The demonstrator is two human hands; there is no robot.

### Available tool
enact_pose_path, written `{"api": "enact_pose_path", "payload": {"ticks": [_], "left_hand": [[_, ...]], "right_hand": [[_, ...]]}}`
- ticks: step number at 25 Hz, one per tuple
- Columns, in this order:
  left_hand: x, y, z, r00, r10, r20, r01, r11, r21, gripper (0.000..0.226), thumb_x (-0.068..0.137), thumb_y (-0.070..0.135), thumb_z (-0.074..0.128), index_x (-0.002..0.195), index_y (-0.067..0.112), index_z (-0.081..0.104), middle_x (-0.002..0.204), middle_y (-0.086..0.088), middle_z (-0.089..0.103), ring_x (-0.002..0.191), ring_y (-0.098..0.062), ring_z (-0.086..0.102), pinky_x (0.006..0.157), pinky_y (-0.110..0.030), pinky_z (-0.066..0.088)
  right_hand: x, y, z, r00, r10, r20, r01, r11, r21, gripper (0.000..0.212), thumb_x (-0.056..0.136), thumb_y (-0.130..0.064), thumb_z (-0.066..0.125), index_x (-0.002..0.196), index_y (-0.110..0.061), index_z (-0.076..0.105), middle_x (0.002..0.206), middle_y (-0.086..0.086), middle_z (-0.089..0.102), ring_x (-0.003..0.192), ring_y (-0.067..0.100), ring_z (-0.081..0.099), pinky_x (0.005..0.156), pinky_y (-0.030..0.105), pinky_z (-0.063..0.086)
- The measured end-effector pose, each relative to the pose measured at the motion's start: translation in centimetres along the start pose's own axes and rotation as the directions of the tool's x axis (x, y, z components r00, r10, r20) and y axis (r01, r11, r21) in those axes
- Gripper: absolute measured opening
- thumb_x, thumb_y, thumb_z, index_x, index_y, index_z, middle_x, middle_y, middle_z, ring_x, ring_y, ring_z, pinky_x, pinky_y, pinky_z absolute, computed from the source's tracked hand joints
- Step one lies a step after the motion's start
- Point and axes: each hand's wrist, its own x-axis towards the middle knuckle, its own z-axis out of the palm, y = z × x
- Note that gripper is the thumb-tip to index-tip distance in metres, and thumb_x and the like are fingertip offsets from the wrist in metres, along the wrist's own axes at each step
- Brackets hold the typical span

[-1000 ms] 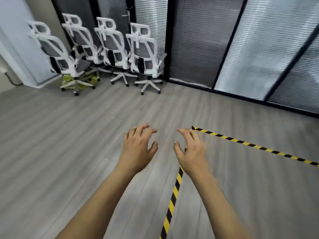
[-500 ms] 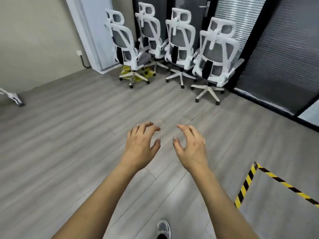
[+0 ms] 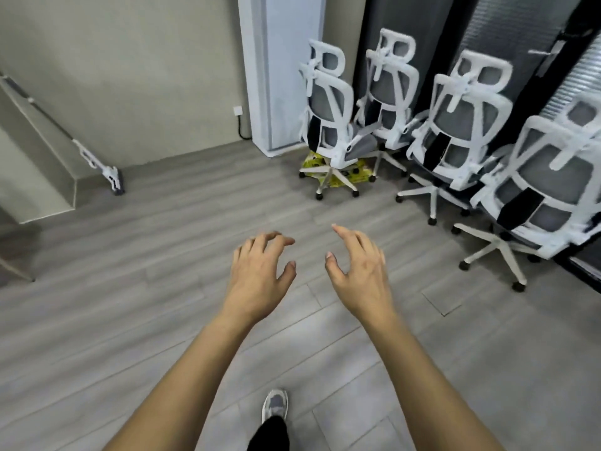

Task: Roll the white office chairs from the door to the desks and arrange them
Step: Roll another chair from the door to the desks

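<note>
Several white office chairs with grey mesh backs stand in a row at the upper right, backs toward me, in front of the dark glass wall. The leftmost chair (image 3: 330, 118) is by a white pillar; the nearest chair (image 3: 546, 187) is at the right edge. My left hand (image 3: 260, 275) and my right hand (image 3: 359, 271) are stretched out side by side over the floor, fingers curled and apart, holding nothing. Both are well short of the chairs.
A yellow object (image 3: 338, 172) lies under the leftmost chair's base. A white stick vacuum (image 3: 97, 164) leans on the left wall. A white pillar (image 3: 279, 70) stands behind the chairs. My shoe (image 3: 274, 405) is on the grey plank floor (image 3: 130, 288).
The view has swung left and closer to the chairs, which now sit larger at the right. The yellow-black floor tape has left the frame. My hands keep the same pose.
</note>
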Motion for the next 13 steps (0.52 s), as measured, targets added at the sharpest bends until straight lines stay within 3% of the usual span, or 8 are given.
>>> {"api": "enact_pose_path", "payload": {"ticks": [13], "left_hand": [[49.5, -16.7, 8.3, 0.995, 0.096, 0.021, -0.096, 0.995, -0.013, 0.034, 0.093, 0.036, 0.057, 0.127, 0.031, 0.056, 0.134, 0.003, 0.051, 0.122, -0.023, 0.045, 0.1, -0.04, 0.034]], "right_hand": [[46.8, 8.5, 17.3, 0.992, 0.046, -0.12, -0.042, 0.998, 0.037, 0.045, 0.091, -0.033, 0.061, 0.135, -0.03, 0.053, 0.119, -0.01, 0.055, 0.11, 0.014, 0.054, 0.098, 0.041, 0.044]]}}
